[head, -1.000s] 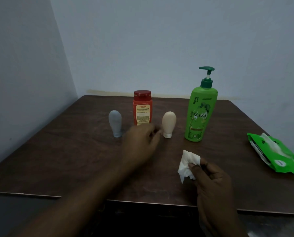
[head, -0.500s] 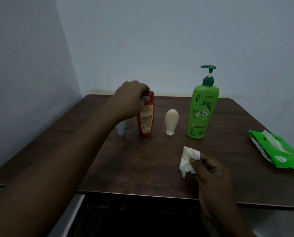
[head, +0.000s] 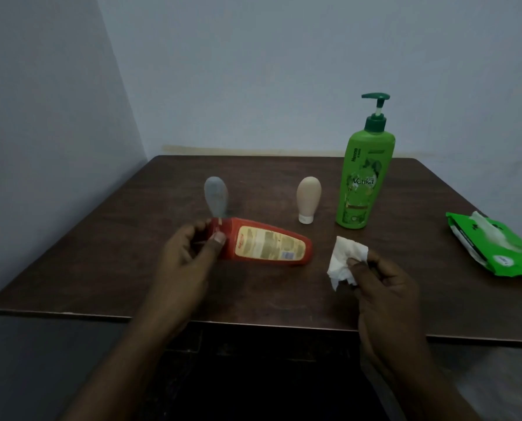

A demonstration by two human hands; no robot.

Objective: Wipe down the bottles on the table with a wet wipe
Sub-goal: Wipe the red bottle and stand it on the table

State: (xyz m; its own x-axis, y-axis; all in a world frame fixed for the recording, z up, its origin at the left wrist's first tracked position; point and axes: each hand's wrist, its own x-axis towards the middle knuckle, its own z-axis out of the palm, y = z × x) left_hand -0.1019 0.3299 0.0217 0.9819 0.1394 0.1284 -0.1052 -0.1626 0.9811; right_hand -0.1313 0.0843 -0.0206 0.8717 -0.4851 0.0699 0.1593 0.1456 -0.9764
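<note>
Red bottle (head: 262, 242): held level above table (head: 108, 244), cap gripped by left hand (head: 189, 253); long axis runs rightward.
Wet wipe (head: 343, 259): pinched by right hand (head: 384, 287), just beside bottle base.

The left hand (head: 189, 253), which a second ago was reaching toward the row of bottles and half a second ago was closing over the cap of the upright red bottle (head: 265, 245), is now holding that bottle by its cap end, thumb and fingers curled round it. The red bottle is no longer standing between the grey and beige bottles; it is lying on its side, nearer to the person than the green pump bottle (head: 363, 180), its cap pointing away from the pump bottle and its base toward the white wipe (head: 343, 259). The grey bottle (head: 216, 196), hidden behind the arm half a second ago, is showing again.
</note>
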